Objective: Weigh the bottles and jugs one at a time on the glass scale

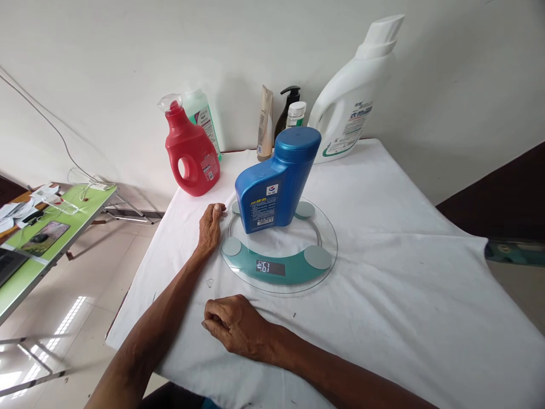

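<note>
R hand (236, 326) rests on the near part of the bench (400, 295), fingers curled into a loose fist. Bench top = white cloth, softly creased esp. on the R side, w/ small dark marks near the wrist & a faint outline L of the scale. Floor (102, 272) down to the L: pale glossy tile w/ bright window-like reflections.

L hand (209, 227) is a bit further in, just beside the scale's L edge; its fingers look folded in, thumb uppermost, tho the far side of the hand is hidden.

Glass scale (281, 250) approx. mid-bench: clear round plate, teal band in front w/ a dark display (lit digits, hard to read), silvery round pads, metal ring under the glass.

Blue bottle (276, 187) stands upright on the scale, toward its far half: glossy metallic blue, sloped shoulder, offset neck, wide ribbed screw cap in same blue. Front has a small white logo square, yellow lettering, tiny white text, barcode at btm.

Off L, a lime-green table (91, 204) w/ papers (17, 210).

Far end of bench, L to R: red jug (193, 150) w/ clear cap, pale-green bottle (212, 122) behind it, tan tube (264, 122), black pump bottle (286, 111), small white-capped bottle (296, 113), big white jug (355, 102). Behind all: plain off-white wall (128, 45), cable (63, 136) hanging at L.
</note>
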A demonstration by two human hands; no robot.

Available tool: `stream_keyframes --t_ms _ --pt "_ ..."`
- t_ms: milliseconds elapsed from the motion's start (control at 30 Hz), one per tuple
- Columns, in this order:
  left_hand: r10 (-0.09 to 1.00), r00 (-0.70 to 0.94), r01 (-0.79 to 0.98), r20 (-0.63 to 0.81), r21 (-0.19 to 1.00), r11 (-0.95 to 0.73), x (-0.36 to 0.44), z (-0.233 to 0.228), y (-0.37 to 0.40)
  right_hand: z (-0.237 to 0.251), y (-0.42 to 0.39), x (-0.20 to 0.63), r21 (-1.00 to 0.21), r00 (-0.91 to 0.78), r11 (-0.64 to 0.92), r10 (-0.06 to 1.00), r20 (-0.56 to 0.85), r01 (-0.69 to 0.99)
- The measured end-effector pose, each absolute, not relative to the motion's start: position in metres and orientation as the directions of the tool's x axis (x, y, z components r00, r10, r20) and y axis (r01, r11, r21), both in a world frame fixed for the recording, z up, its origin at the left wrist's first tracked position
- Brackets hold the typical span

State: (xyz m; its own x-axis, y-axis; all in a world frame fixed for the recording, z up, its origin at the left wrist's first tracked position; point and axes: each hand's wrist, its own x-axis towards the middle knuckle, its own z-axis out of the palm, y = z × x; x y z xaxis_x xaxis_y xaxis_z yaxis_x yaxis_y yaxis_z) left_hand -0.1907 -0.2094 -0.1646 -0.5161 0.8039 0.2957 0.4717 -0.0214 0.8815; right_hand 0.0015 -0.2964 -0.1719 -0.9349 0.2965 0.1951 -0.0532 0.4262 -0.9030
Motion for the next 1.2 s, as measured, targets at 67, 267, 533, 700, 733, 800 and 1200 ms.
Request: stream_keyframes --t_ms 67,267,533,700,733,800,1200 --pt "0.802 -0.518 0.476 0.299 0.879 -0.02 -0.1912 -0.1656 -0.2092 -0.1724 -0.2966 0.0015 -0.899 -0.936 0.434 0.295 0.192 -0.047" --pt "0.802 -0.516 0.488 0.302 0.873 -0.014 -0.1927 -0.1677 -0.2094 -0.1773 -0.2976 0.0006 -0.89 -0.933 0.452 0.296 0.206 -0.054" --pt "0.803 -0.511 0.488 0.308 0.872 -0.024 -0.1933 -0.1681 -0.2092 -0.1774 -0.2976 0.0011 -0.888 -0.934 0.457 0.293 0.204 -0.05" --pt "0.804 -0.509 0.49 0.307 0.872 -0.022 -0.193 -0.1671 -0.2095 -0.1785 -0.2977 0.0005 -0.887 -0.931 0.459 0.295 0.212 -0.057" --pt "0.802 -0.511 0.489 0.308 0.872 -0.023 -0.193 -0.1672 -0.2095 -0.1784 -0.2976 0.0004 -0.886 -0.932 0.461 0.295 0.21 -0.054" --pt "0.801 -0.512 0.489 0.311 0.872 -0.025 -0.1931 -0.1675 -0.2095 -0.1777 -0.2975 0.0004 -0.884 -0.935 0.465 0.292 0.202 -0.046" --pt "0.806 -0.506 0.498 0.308 0.867 -0.019 -0.1933 -0.1676 -0.2095 -0.1769 -0.2974 0.0008 -0.876 -0.938 0.481 0.285 0.198 -0.038"
